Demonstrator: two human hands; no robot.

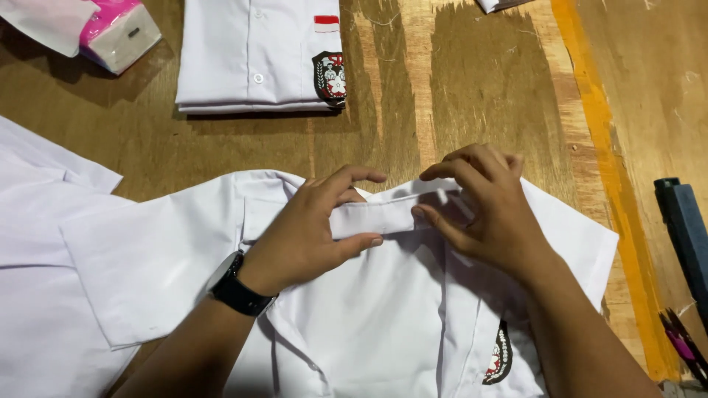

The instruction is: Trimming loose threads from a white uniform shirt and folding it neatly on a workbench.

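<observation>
Shirt: white shirt (369, 324) is lying flat on the wooden table (472, 81), front side up, with its collar (383, 215) pointing away from the person; a dark badge (498, 360) is showing on the chest pocket.
Collar: it is lying flat between the two hands, near the middle of the view.
Left hand: left hand (310, 232) is pinching the collar from its left end, thumb below and fingers above, closed narrowly on the cloth; a black watch (234, 287) is sitting on the wrist.
Right hand: right hand (483, 203) is gripping the right end of the collar, fingers curled over the top edge and thumb pressing the cloth from the front.
Sleeve: left short sleeve (140, 273) is spreading out flat to the side.
Around: folded white shirt (254, 55) is lying further away on the table; a pink and white pack (118, 29) is resting in the far left corner; a dark tool (684, 228) is lying at the right edge.
</observation>
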